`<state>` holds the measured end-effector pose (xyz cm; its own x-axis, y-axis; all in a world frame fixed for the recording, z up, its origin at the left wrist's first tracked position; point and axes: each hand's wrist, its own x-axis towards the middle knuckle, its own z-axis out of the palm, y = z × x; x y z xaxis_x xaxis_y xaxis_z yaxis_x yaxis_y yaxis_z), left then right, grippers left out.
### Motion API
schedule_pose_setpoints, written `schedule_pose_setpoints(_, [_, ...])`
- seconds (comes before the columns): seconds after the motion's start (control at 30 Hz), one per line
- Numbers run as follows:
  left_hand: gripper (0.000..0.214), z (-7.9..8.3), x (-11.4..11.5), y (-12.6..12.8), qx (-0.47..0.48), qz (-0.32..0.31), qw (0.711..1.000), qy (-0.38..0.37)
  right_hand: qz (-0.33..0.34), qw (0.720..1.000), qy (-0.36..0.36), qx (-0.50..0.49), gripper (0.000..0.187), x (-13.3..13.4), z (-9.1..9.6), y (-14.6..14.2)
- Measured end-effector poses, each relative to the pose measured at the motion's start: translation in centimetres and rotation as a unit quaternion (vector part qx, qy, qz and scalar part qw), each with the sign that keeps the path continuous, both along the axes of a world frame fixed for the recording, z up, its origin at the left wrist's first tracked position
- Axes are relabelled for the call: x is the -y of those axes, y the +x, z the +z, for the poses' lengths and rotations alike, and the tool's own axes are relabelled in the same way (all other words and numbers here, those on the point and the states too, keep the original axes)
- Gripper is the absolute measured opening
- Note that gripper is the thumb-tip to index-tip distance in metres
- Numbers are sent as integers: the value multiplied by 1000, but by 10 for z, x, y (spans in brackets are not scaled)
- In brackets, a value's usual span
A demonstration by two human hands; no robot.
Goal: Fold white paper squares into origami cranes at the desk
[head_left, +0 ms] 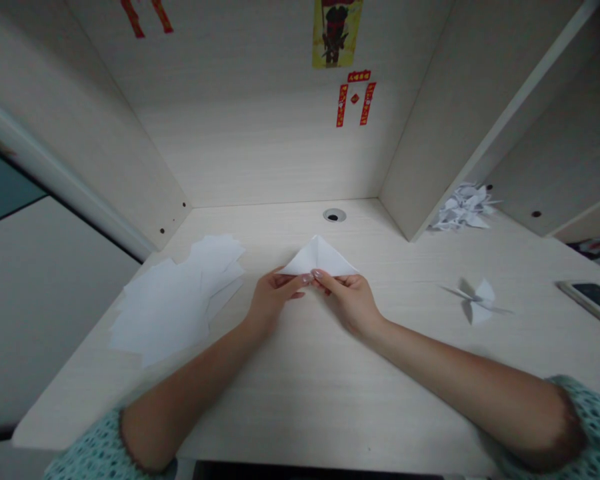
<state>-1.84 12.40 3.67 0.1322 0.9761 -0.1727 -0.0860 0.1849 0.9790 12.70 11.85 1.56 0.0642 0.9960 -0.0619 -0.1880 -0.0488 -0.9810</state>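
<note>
Between my hands is a white sheet of paper, folded into a triangle with its tip pointing away from me and a crease down the middle. My left hand pinches its lower edge from the left, thumb on top. From the right, my right hand pinches the same edge, and the two thumbs meet near the centre. Both hands are closed on the paper; some fingers are hidden beneath it. To the left lies a spread pile of white paper sheets. A folded paper crane sits to the right.
A heap of folded white paper pieces rests beyond the upright panel at right. At the right edge lies a phone. A round cable hole is at the back of the desk, below the back wall with red stickers.
</note>
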Motion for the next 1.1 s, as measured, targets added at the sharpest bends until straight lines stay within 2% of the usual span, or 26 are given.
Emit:
schedule_pose_setpoints(0.1, [25,1,3,2,-21,-5,1000,12,-5,1000,-5,-28,34,1,4,-1])
schedule_pose_setpoints(0.3, [23,0,4,0,-97,36,993,58,15,994,-27,-103,24,6,10,-6])
schedule_pose_setpoints(0.43, [19,0,5,0,-67,14,995,71,26,987,-64,-143,23,10,14,-8])
schedule_pose_setpoints(0.57, [19,2,6,2,-27,-1,997,68,39,984,-65,-160,22,11,16,-8])
schedule_pose_setpoints(0.7, [20,0,5,2,-17,1,998,60,64,982,-54,-167,22,9,15,-6])
schedule_pose_setpoints(0.83, [23,-1,4,0,-22,30,997,62,92,980,-46,-169,24,7,12,-5])
schedule_pose_setpoints(1.0, [24,1,3,1,-28,16,998,62,73,987,-33,-139,27,7,13,-5])
schedule_pose_setpoints(1.1, [24,3,3,2,-4,29,999,44,42,991,-13,-127,29,5,13,-4])
